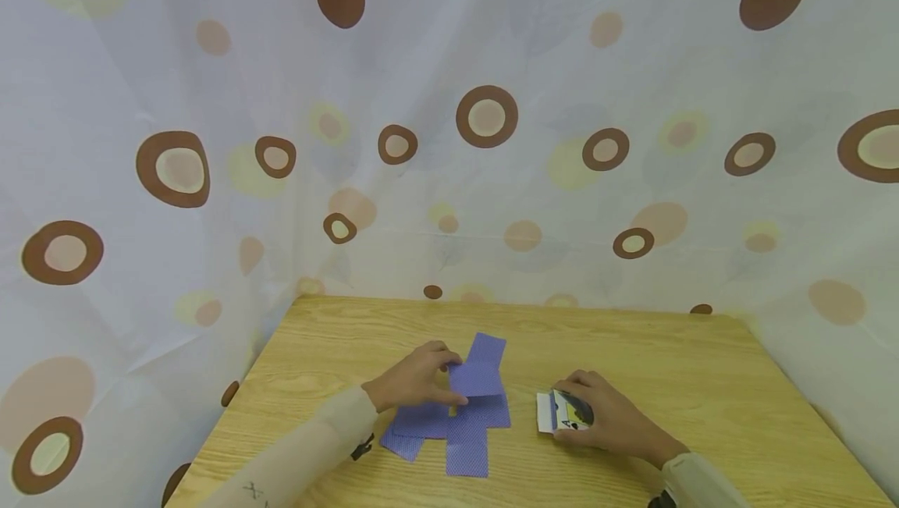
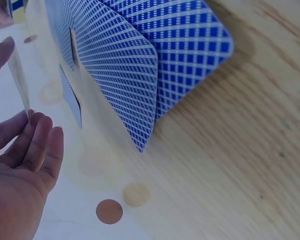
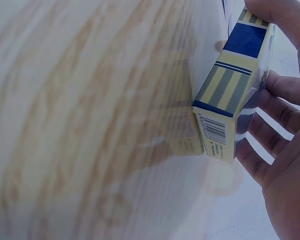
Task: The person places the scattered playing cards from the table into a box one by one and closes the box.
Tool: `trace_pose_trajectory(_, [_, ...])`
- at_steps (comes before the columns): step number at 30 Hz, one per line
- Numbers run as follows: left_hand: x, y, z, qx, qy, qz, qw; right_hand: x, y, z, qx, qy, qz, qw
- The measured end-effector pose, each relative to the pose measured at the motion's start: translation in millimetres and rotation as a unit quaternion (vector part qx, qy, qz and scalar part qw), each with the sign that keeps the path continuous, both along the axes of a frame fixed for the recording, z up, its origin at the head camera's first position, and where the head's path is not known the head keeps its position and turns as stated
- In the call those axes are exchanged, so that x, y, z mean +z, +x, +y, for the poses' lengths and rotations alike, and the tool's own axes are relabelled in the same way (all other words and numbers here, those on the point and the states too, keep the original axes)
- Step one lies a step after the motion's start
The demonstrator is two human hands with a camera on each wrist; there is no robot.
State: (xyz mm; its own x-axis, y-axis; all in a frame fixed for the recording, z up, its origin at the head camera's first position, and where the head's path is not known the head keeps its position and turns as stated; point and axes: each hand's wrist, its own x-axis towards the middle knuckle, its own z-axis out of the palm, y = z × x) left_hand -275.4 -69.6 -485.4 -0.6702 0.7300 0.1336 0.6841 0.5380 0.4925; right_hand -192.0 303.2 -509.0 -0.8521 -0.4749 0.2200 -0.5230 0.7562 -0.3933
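My left hand (image 1: 413, 378) pinches a blue-backed playing card (image 1: 476, 378) between thumb and fingers, above other cards. In the left wrist view this card (image 2: 20, 82) appears nearly edge-on. Below it, several blue-patterned playing cards (image 1: 467, 457) lie spread and overlapping on the table. To their right, my right hand (image 1: 612, 418) grips a card box (image 1: 570, 412) by its sides, with a white flap (image 1: 544, 413) sticking out at its left end. The right wrist view shows the box's striped narrow side (image 3: 230, 82) and a barcode (image 3: 212, 129) on its end.
Everything lies on a wood-grain table (image 1: 702, 383). A white curtain (image 1: 548, 63) with brown and beige spots hangs behind the table and along both sides.
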Motion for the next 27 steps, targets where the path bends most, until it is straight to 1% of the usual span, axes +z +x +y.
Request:
trace_pose_trajectory(3, [-0.4,-0.6,2.0,-0.003,0.001,0.000,1.0000,-0.9,-0.8,0.5,-0.003,0.004,-0.007,1.0000])
trace_pose_trajectory(6, [1.5,0.5,4.2,-0.005,0.004,0.000,1.0000,-0.4,-0.5,0.3,-0.004,0.006,-0.010,0.9999])
trace_pose_trajectory(11, [6.6,3.9,8.6,-0.012,0.007,0.004,0.9999,1.9,0.9,-1.3,-0.002,0.002,-0.008,1.0000])
trace_pose_trajectory(18, [11.8,8.1,16.7,-0.014,0.004,0.002,0.9999,4.1,2.4,-2.9,-0.005,0.002,-0.022,0.9997])
trace_pose_trajectory(23, [15.0,9.6,23.3,-0.021,0.003,0.003,0.9998,4.4,2.6,-2.7,-0.007,0.002,-0.023,0.9997])
trace_pose_trajectory(27, [15.7,9.9,28.5,-0.029,0.002,0.010,0.9995,4.8,2.4,-2.8,-0.005,0.004,-0.013,0.9999])
